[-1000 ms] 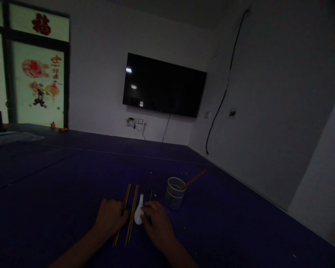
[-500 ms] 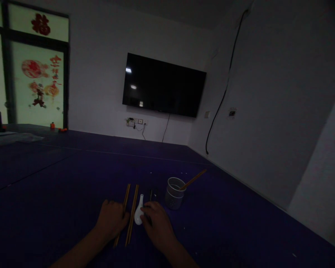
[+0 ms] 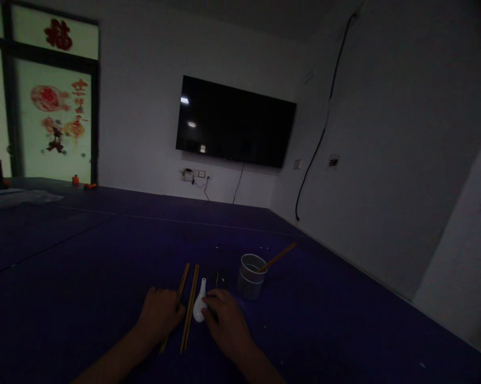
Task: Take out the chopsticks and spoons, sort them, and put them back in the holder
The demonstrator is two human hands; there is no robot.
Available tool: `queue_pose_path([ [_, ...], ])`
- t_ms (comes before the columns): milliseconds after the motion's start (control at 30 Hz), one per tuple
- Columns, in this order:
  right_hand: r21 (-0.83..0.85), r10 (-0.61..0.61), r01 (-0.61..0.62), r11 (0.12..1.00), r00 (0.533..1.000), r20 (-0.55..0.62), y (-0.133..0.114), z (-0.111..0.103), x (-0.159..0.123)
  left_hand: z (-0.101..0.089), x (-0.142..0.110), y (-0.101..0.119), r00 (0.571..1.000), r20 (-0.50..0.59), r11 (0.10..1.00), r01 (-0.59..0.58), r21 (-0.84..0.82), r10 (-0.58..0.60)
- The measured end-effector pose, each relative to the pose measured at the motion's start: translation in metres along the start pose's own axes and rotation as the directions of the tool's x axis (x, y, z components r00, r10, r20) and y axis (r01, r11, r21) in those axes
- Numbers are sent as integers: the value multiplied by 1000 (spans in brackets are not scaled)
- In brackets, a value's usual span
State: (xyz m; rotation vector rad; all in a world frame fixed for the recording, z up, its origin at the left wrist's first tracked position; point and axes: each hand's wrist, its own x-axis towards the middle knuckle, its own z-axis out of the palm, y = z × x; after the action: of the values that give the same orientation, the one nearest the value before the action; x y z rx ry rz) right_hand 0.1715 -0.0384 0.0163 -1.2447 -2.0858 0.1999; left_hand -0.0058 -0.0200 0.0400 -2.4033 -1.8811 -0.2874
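Observation:
On the dark purple tabletop, my left hand point(image 3: 162, 313) is closed over the left pair of wooden chopsticks point(image 3: 183, 280), whose ends stick out above and below it. A second pair of wooden chopsticks point(image 3: 190, 309) lies just right of that hand. Beside it is a white soup spoon point(image 3: 199, 306), handle pointing away from me. My right hand point(image 3: 226, 320) pinches the spoon's right edge between thumb and fingertips. Behind the right fingers lies a dark, shiny object point(image 3: 220, 278), partly hidden and too dim to name.
Right of the hands stands a grey cup point(image 3: 250, 282) with wooden chopsticks point(image 3: 278, 257) leaning out of it. Farther back on the left lie clear plastic sheeting point(image 3: 22, 198) and small orange items point(image 3: 76, 180). A black cable point(image 3: 320, 140) hangs down the right wall.
The left pair of chopsticks has turned slightly under my left hand, its far end shifting right and its near end left. My right hand and the spoon stay in place.

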Motion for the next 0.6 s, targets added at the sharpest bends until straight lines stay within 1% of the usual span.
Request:
queue_pose_path([
  [400,5,-22,22,1000,999,-50,1,2,-2,2,0,-1,1000,-7,1000,-9,14,9],
  [600,-6,-40,40,999,997,-60,1,2,-1,1,0,-1,1000,-11,1000,12,-1,-12],
])
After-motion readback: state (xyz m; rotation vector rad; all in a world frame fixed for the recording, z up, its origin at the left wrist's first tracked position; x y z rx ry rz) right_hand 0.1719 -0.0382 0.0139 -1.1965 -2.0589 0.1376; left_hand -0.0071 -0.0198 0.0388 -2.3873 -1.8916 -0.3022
